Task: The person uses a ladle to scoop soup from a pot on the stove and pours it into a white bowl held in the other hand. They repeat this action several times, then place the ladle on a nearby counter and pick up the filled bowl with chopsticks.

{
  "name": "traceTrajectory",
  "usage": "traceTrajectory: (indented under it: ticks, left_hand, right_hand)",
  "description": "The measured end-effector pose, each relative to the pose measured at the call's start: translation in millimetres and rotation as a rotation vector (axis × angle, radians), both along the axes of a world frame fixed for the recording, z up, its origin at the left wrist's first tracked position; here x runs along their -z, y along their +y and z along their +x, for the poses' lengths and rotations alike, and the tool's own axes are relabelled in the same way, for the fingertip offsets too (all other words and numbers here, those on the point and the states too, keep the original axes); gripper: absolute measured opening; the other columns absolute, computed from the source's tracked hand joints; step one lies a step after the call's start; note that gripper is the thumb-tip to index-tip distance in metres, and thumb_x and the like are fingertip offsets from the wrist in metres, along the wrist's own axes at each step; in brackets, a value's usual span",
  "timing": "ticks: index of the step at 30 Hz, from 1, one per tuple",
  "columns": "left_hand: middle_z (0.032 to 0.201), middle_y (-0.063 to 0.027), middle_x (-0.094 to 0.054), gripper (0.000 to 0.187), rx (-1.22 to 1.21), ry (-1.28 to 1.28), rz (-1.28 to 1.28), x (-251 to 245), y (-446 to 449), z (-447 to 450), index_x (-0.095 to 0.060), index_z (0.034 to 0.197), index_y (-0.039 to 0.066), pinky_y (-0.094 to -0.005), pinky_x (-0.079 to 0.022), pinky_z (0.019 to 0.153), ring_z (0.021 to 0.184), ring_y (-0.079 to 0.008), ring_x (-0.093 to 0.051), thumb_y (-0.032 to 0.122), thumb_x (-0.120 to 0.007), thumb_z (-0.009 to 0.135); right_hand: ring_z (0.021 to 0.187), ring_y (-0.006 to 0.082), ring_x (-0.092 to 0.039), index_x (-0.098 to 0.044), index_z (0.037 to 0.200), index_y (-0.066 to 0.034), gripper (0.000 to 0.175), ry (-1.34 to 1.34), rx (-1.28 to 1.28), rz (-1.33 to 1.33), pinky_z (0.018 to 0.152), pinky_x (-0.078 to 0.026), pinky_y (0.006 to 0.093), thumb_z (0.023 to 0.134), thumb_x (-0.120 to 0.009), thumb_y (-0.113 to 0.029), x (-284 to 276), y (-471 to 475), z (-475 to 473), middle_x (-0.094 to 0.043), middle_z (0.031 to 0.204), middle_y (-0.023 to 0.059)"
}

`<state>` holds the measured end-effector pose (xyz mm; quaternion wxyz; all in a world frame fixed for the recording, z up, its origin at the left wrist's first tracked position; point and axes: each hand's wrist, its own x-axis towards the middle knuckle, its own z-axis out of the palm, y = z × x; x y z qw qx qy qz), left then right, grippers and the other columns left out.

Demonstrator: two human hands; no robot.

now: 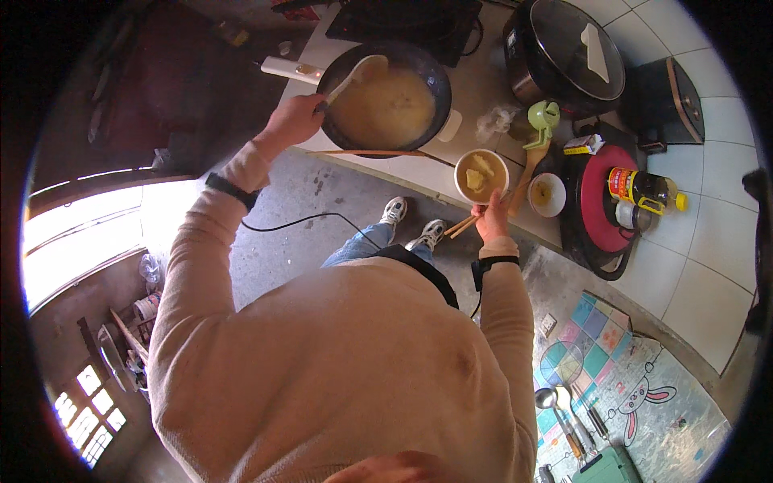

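My left hand [295,122] grips a ladle [356,75] with a pale bowl-shaped head, which lies inside a dark wok [444,90] of cloudy, yellowish liquid [386,115]. Over the counter's front edge, my right hand [492,218] holds a white bowl [505,175] by its near side. Pale yellow chunks [476,180] sit in liquid in that bowl. A pair of chopsticks [462,225] sticks out beside the right-hand fingers; how they are held is partly hidden. Just right of this bowl stands a smaller white bowl [557,196] with some brownish liquid.
A wooden spatula [528,178] and a green plastic tool [543,121] lie between the bowls and a lidded cooker [519,66]. A bottle of dark sauce [634,186] lies on a red round lid [595,223] at right. Behind the wok is a black cooktop [398,24]. A black cable [296,226] hangs near my body.
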<state>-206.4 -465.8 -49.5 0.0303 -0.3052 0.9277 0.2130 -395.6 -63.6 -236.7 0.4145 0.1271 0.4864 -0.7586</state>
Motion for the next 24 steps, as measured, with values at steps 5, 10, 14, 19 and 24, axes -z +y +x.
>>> traceTrajectory:
  ticks: [5,10,14,19,24]
  left_hand:
    - [0.098,-0.0192,-0.066,0.033,0.113,-0.191,-0.101,-32,4,30,-0.063,0.115,0.012,-0.0458,-0.051,0.079,0.090,-0.0387,-0.062,0.015,-0.050,0.085]
    - [0.095,-0.0197,-0.066,0.033,0.185,-0.179,-0.033,-56,14,43,-0.062,0.117,0.011,-0.0464,-0.051,0.075,0.087,-0.0385,-0.063,0.015,-0.050,0.086]
    - [0.091,-0.0204,-0.065,0.035,0.100,-0.030,-0.205,-45,14,38,-0.059,0.121,0.012,-0.0469,-0.051,0.072,0.084,-0.0384,-0.063,0.019,-0.053,0.088]
    - [0.084,-0.0199,-0.065,0.039,0.011,0.018,-0.044,-30,3,35,-0.058,0.125,0.014,-0.0444,-0.048,0.066,0.077,-0.0375,-0.063,0.022,-0.056,0.087]
    - [0.081,-0.0195,-0.064,0.040,-0.042,-0.006,0.026,-24,3,39,-0.058,0.125,0.014,-0.0424,-0.048,0.065,0.073,-0.0355,-0.062,0.021,-0.057,0.086]
  right_hand:
    - [0.051,0.0143,-0.044,-0.042,0.109,-0.0122,0.030,-0.006,0.013,0.022,0.045,-0.033,0.0280,0.098,-0.048,-0.039,11,1,-5,-0.053,0.074,0.0047]
    - [0.049,0.0148,-0.044,-0.043,0.111,-0.0117,0.025,0.005,0.045,0.045,0.043,-0.032,0.0275,0.100,-0.046,-0.034,20,-3,-9,-0.054,0.077,0.0055]
    - [0.049,0.0153,-0.044,-0.042,0.113,-0.0113,0.022,0.036,0.090,0.022,0.042,-0.031,0.0262,0.101,-0.044,-0.030,19,-4,-8,-0.054,0.080,0.0070]
    - [0.051,0.0142,-0.043,-0.042,0.111,-0.0114,0.023,0.029,0.104,0.060,0.043,-0.031,0.0256,0.100,-0.046,-0.032,20,-6,-9,-0.052,0.079,0.0054]
    - [0.052,0.0126,-0.044,-0.044,0.108,-0.0128,0.028,0.097,0.087,0.035,0.043,-0.032,0.0253,0.098,-0.050,-0.038,21,-10,-8,-0.053,0.077,0.0038]
